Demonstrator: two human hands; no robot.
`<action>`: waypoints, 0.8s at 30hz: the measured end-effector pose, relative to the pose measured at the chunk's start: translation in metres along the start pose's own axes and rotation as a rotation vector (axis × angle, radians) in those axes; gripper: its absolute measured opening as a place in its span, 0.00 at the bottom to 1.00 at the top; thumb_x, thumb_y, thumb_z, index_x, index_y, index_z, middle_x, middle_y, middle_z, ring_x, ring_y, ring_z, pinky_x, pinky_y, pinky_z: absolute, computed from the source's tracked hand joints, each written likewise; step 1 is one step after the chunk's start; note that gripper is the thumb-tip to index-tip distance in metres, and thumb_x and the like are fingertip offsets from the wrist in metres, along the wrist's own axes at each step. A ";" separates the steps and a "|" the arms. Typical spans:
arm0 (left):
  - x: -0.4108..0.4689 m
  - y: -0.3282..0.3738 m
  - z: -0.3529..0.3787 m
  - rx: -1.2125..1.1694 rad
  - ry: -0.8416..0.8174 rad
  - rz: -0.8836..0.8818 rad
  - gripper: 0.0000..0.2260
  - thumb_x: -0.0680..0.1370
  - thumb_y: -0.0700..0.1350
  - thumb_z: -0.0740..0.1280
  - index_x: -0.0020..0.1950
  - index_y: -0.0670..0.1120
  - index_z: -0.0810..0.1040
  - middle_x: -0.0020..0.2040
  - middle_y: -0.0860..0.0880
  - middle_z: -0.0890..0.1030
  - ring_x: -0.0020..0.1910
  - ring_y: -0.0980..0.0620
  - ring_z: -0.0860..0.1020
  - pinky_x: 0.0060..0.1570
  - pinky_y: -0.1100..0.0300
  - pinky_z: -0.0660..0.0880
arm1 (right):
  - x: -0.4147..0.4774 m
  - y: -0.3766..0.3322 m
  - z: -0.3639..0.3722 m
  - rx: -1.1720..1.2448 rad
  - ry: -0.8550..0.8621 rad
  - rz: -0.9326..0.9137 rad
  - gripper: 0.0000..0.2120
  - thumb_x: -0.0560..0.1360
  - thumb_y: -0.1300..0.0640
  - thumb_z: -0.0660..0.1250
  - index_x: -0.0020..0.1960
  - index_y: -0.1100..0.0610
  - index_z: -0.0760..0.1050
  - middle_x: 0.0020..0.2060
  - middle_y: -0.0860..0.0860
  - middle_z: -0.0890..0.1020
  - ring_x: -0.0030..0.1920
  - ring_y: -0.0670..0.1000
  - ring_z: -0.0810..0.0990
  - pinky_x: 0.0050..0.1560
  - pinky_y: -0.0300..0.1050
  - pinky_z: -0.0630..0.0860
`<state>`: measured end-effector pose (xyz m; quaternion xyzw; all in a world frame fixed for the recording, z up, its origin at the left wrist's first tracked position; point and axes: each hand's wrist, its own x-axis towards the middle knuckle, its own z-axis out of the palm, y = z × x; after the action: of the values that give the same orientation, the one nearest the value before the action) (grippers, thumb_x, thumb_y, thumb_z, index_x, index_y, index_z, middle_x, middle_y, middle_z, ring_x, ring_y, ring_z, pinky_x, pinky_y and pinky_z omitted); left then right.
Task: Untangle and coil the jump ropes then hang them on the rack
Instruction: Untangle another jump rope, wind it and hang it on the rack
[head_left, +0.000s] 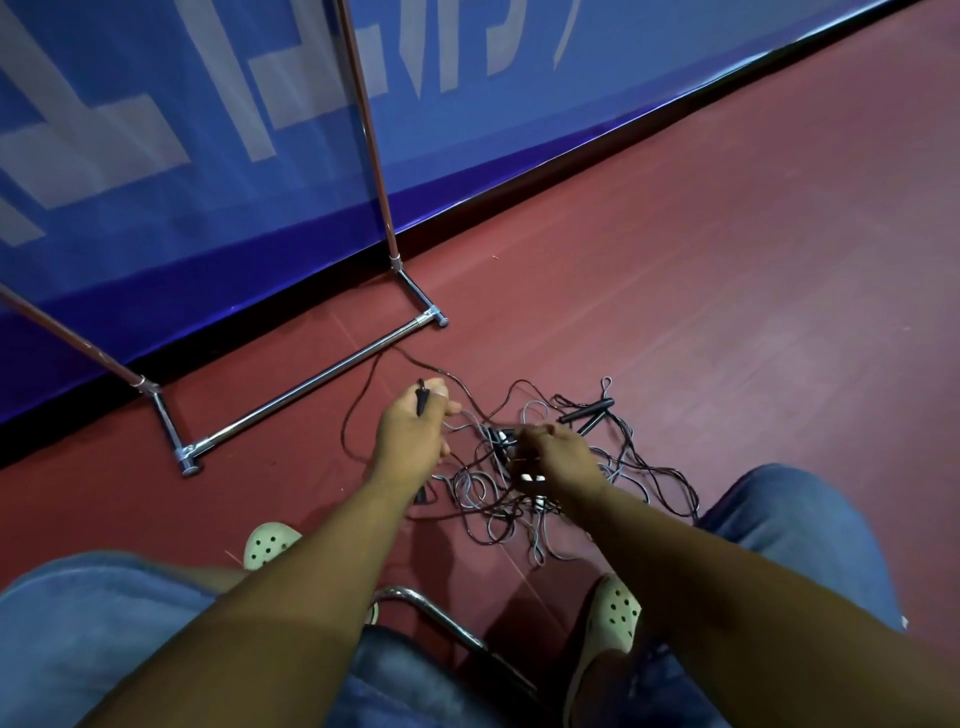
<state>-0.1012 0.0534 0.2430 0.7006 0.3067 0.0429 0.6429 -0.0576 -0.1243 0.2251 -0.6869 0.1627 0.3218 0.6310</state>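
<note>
Black and grey cords of the jump ropes (511, 506) lie in one knotted heap on the red floor (727, 312), just ahead of the person's feet, with paired black handles (587, 413) at its far edge. The left hand (410, 431) is curled round a slim handle (422, 399) (its dark cord loops off toward the rack (311, 384)). The right hand (558, 457) sits in the heap's middle, fingers bent and pinching cords; the chrome rack stands just beyond
</note>
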 end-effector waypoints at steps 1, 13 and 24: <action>-0.002 -0.003 0.003 0.013 -0.032 -0.019 0.08 0.85 0.48 0.62 0.62 0.52 0.77 0.50 0.54 0.85 0.24 0.56 0.72 0.26 0.63 0.71 | -0.001 -0.003 0.005 0.021 -0.014 -0.003 0.08 0.81 0.59 0.61 0.50 0.60 0.78 0.40 0.58 0.80 0.39 0.55 0.80 0.41 0.50 0.77; -0.013 -0.020 0.014 0.127 -0.288 -0.053 0.06 0.85 0.45 0.64 0.54 0.51 0.81 0.35 0.52 0.81 0.24 0.60 0.73 0.23 0.68 0.68 | 0.012 -0.017 0.023 0.214 -0.091 -0.030 0.13 0.83 0.52 0.61 0.54 0.61 0.78 0.40 0.55 0.80 0.36 0.53 0.79 0.40 0.48 0.78; 0.004 -0.030 0.031 0.026 -0.104 -0.130 0.09 0.84 0.39 0.64 0.48 0.50 0.79 0.36 0.50 0.81 0.23 0.56 0.72 0.23 0.64 0.68 | 0.021 0.018 0.012 -0.139 -0.166 -0.054 0.09 0.78 0.60 0.65 0.55 0.61 0.81 0.40 0.52 0.81 0.37 0.47 0.77 0.36 0.40 0.69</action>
<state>-0.0948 0.0281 0.2082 0.6886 0.3183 -0.0391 0.6503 -0.0559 -0.1118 0.1978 -0.7040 0.0688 0.3710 0.6017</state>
